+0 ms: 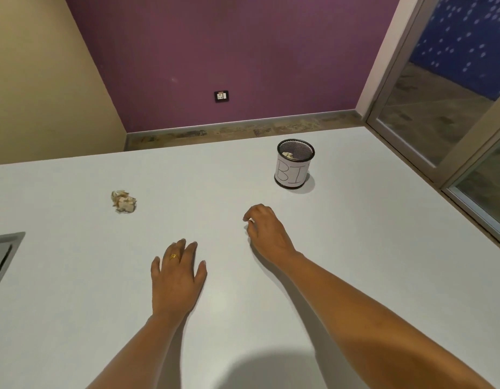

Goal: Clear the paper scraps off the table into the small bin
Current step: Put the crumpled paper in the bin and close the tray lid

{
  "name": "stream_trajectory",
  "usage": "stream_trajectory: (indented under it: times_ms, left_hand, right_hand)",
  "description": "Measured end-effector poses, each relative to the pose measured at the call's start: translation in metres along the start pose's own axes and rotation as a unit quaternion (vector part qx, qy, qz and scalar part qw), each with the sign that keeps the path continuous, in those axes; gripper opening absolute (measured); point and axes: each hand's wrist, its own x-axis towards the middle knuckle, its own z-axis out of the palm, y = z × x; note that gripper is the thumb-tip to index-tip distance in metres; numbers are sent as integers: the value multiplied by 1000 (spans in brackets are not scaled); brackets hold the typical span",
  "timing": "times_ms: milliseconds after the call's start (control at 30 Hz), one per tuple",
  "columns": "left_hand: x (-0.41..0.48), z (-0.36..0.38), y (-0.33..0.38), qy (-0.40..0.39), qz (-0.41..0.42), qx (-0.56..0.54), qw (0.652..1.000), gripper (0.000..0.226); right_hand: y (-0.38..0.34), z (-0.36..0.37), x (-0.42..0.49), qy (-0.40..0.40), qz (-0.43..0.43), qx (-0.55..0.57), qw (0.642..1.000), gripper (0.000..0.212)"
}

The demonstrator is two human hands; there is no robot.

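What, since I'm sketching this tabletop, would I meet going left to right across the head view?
grey recessed panel → crumpled paper scrap → left hand → right hand → small bin → glass door

Head-worn view, downward over near table (355, 248)

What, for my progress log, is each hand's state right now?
Left hand: open, flat on the table.
Right hand: fingers curled; cannot tell whether it holds anything.
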Motion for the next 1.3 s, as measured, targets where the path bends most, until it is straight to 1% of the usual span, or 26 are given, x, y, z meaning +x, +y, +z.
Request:
stream_trajectory:
  times_ms: [100, 200, 300, 400, 567, 800, 867, 967, 1067, 1167, 1300]
  left_hand:
    - [-6, -9, -37, 9, -39, 11, 999, 62]
    - [-12, -18, -73, 17, -83, 18, 996, 59]
    - [-16, -28, -108, 25, -141, 8, 990, 50]
    - [-16, -35, -131, 28, -176, -3, 984, 51]
    - [-15, -35, -132, 28, -180, 11, 983, 52]
    - [-14, -29, -134, 44, -179, 36, 982, 51]
    - [-13, -29, -135, 44, -177, 41, 982, 57]
    - [-14, -29, -135, 38, -177, 50, 982, 61]
    - [-14, -30, -135, 34, -181, 49, 982, 59]
    - [-14, -30, -135, 27, -186, 45, 981, 54]
    - [-14, -30, -135, 28, -183, 44, 982, 54]
  right_hand:
    - [-27, 18, 5, -31, -11, 7, 999, 24]
    - [-53, 38, 13, -67, -24, 14, 997, 25]
    - [-74, 60, 22, -96, -41, 19, 994, 26]
    - [-93, 84, 32, -119, -58, 17, 991, 27]
    - [-126, 114, 57, -157, -73, -3, 985, 36]
    - [-164, 138, 111, -176, -75, -33, 981, 56]
    - [-172, 146, 122, -194, -77, -52, 977, 58]
    - [-181, 157, 133, -227, -55, -72, 970, 63]
    - [-188, 167, 138, -253, -44, -94, 962, 68]
    - [-186, 175, 136, -273, -55, -144, 950, 64]
    - [-177, 177, 126, -232, -90, -151, 957, 45]
